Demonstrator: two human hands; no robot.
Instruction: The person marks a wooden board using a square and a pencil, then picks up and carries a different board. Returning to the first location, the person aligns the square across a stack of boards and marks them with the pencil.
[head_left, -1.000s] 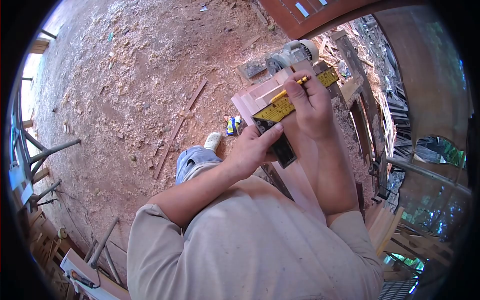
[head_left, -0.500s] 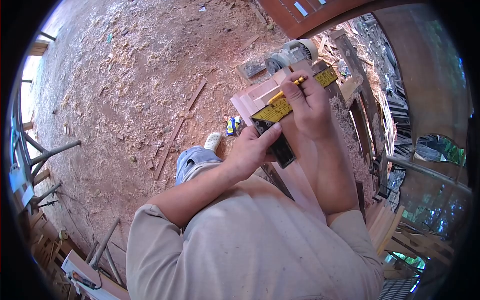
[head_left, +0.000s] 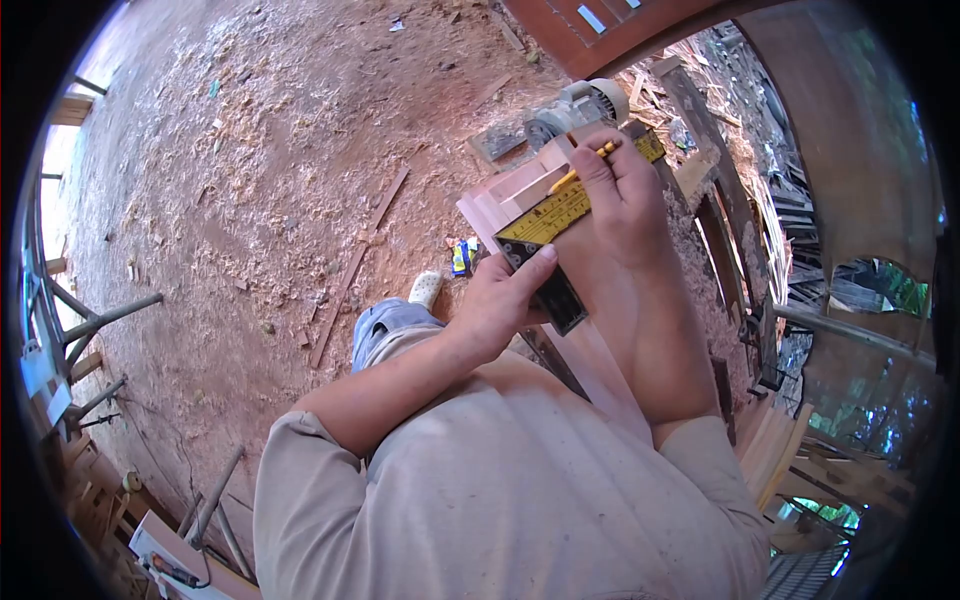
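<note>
Two hands work apart on one yellow-bladed square (head_left: 545,218), its face printed with dark markings and its handle black; the left hand (head_left: 500,305) clamps the handle, thumb on top, and the right hand (head_left: 625,205) pinches a yellow pencil (head_left: 565,182); the square lies across the pale wooden pieces (head_left: 490,200); compared with the earlier frame, the pencil tip sits farther along the blade from the handle; the blade's long axis slants up and right, the pencil's tip pointing down and left
</note>
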